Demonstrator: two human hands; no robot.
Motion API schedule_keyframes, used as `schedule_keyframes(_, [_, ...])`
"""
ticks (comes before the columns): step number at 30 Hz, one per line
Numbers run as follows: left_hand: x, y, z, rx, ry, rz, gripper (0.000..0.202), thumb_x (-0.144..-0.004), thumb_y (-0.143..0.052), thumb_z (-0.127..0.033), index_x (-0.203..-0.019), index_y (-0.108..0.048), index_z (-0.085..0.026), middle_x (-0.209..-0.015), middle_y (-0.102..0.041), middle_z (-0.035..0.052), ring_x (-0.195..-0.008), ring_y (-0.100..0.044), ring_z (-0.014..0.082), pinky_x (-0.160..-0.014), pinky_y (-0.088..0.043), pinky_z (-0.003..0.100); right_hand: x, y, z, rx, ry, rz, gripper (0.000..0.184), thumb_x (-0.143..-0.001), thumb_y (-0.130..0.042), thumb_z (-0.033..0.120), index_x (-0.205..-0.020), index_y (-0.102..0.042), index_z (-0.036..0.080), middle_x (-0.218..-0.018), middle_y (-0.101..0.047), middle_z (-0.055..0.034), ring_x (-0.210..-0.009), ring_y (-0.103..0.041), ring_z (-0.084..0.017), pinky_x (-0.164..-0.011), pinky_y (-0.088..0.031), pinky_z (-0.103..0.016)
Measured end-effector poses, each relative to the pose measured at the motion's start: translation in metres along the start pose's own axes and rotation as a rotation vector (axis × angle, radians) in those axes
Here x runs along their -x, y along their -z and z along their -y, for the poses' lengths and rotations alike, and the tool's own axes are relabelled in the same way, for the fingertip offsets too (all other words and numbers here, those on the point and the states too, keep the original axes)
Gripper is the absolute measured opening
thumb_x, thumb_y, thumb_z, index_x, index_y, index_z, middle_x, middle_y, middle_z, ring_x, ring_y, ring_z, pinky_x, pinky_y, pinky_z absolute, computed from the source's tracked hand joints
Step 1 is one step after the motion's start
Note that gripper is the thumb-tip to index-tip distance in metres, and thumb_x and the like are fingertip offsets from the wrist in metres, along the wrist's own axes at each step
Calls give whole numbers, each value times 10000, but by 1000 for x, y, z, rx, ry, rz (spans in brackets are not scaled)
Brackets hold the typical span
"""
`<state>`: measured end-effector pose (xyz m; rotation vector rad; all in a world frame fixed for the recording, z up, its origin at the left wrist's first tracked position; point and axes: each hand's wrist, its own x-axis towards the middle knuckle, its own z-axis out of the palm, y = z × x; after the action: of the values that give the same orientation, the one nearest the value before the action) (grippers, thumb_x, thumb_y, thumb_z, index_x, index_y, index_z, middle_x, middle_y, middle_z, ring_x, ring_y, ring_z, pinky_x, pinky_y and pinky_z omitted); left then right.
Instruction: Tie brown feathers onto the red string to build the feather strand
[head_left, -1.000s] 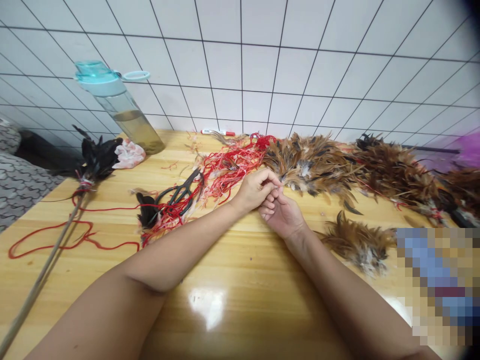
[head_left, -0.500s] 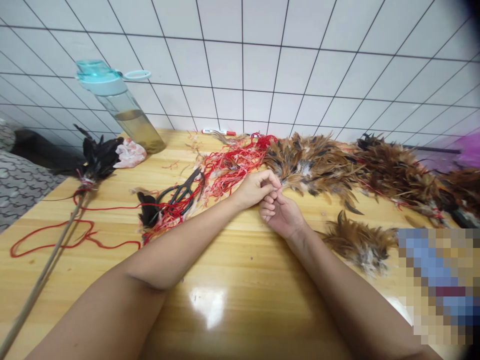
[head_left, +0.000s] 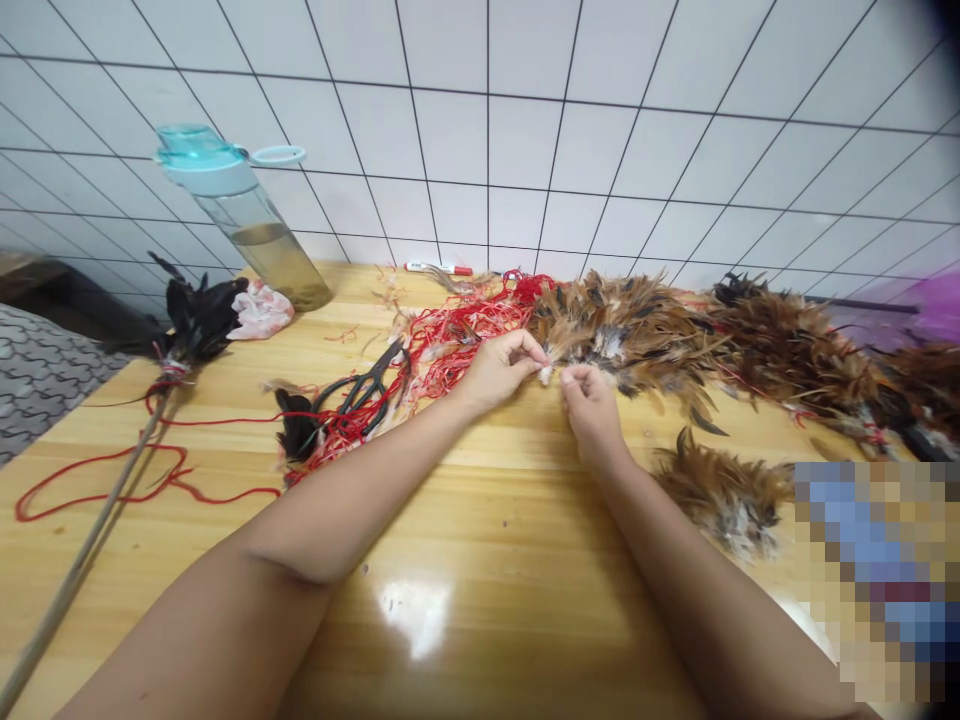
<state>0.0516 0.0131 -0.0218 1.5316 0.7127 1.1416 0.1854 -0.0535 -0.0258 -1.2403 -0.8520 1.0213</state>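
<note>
My left hand [head_left: 501,372] pinches a small feather tuft [head_left: 547,373] between thumb and fingertips, with white fluff showing below the grip. Just to the right, my right hand [head_left: 594,412] is closed in a pinch, a little apart from the tuft. Whatever sits in its fingers is hidden or too small to name. Beyond both hands lies a thick pile of brown feathers [head_left: 637,325]. Tangled red string [head_left: 461,335] spreads behind my left hand and wrist. Black-handled scissors [head_left: 364,390] lie to the left, partly crossed by red string.
A bamboo stick [head_left: 97,535] tipped with black feathers [head_left: 196,318] lies at the left. A water bottle [head_left: 274,250] stands near the tiled wall [head_left: 525,130]. More brown feathers [head_left: 802,350] stretch along the right, with a smaller bunch [head_left: 724,490] nearer. A marker [head_left: 439,268] rests at the back.
My hands were together, fingertips touching; now they are apart. The right hand has turned and moved right and slightly up. White fluff now shows at my left fingertips.
</note>
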Motion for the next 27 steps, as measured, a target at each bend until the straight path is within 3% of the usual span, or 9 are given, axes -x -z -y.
schedule_keyframes(4, [-1, 4, 2, -71, 4, 72, 48, -731, -625, -153, -772, -603, -141, -732, -645, 3, -673, -596, 91, -648, -453, 211, -9, 14, 6, 287, 268, 0, 146, -775, -641, 239, -919, -627, 254, -612, -453, 53, -565, -372, -117, -552, -311, -250])
schedule_keyframes(8, [1, 3, 0, -125, -3, 162, 38, -749, -607, -162, -772, -604, -133, -748, -642, 17, -668, -601, 96, -654, -457, 220, -8, 15, 8, 565, 407, 92, 162, -762, -652, 216, -916, -666, 266, -668, -526, 15, -650, -447, -159, -647, -344, -295])
schedule_keyframes(12, [4, 2, -2, -196, -16, 200, 21, -752, -602, -154, -756, -600, -134, -720, -627, 9, -654, -582, 94, -621, -431, 205, -5, 15, 8, 845, 497, 127, 123, -826, -593, 258, -914, -679, 258, -874, -630, -41, -812, -537, -199, -717, -374, -312])
schedule_keyframes(19, [6, 2, -5, -162, 42, 246, 19, -762, -583, -130, -745, -579, -135, -672, -628, -7, -617, -585, 83, -601, -420, 189, -5, 19, 15, 1205, 545, 230, 200, -913, -469, 264, -954, -662, 232, -972, -646, -49, -899, -565, -186, -708, -380, -277])
schedule_keyframes(27, [3, 4, 0, -151, 53, 240, 21, -742, -591, -110, -748, -588, -130, -698, -627, 4, -656, -603, 93, -635, -439, 204, -7, 19, 12, 1216, 497, 269, 159, -907, -488, 269, -903, -640, 225, -943, -659, -42, -896, -569, -181, -692, -375, -265])
